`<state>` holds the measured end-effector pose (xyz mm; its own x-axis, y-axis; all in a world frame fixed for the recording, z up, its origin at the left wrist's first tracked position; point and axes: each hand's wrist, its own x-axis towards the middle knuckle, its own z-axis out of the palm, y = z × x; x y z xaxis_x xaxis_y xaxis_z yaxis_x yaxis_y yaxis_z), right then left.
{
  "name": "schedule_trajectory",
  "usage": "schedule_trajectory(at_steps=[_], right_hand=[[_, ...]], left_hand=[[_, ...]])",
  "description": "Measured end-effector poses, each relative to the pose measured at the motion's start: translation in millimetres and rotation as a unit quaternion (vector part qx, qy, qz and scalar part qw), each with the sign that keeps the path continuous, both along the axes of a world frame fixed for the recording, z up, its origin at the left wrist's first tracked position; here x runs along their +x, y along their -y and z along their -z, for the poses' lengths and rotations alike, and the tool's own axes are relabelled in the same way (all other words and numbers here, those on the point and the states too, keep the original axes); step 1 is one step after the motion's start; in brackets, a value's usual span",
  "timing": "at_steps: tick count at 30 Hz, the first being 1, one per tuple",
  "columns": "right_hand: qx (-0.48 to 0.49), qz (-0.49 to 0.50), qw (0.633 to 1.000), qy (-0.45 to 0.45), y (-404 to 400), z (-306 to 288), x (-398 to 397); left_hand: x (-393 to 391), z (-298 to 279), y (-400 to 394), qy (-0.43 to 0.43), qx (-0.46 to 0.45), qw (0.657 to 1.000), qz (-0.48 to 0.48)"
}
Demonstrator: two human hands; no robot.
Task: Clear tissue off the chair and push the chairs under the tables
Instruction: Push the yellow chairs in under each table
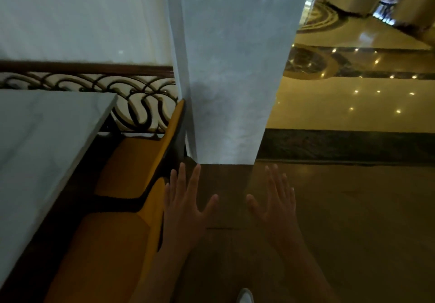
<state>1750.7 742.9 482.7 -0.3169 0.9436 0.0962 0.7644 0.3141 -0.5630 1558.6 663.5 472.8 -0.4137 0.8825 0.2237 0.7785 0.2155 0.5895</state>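
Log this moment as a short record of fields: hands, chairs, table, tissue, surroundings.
left hand: left hand open, fingers spread, holding nothing
right hand: right hand open, fingers spread, holding nothing
chairs: two yellow chairs, seats partly under the table
table: pale marble-look table at left
tissue: none visible
surroundings: white pillar ahead, glossy floor, ornate railing behind the table

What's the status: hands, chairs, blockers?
Left hand and right hand open, holding nothing. Two yellow chairs tucked at the table. No tissue visible. White pillar ahead.
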Motion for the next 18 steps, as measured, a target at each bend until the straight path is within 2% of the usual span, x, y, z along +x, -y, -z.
schedule_trajectory(at_steps=[10, 18], right_hand=[[0.003, -0.149, 0.989, -0.017, -145.4, 0.3, -54.6], [-0.01, -0.268, 0.963, -0.004, -196.8, 5.1, -153.2]], left_hand=[[-26.9, -6.9, -98.7, -0.017, -0.051, 0.989, -0.137], [-89.0, -1.1, -122.3, -0.003, -0.054, 0.971, -0.233]])
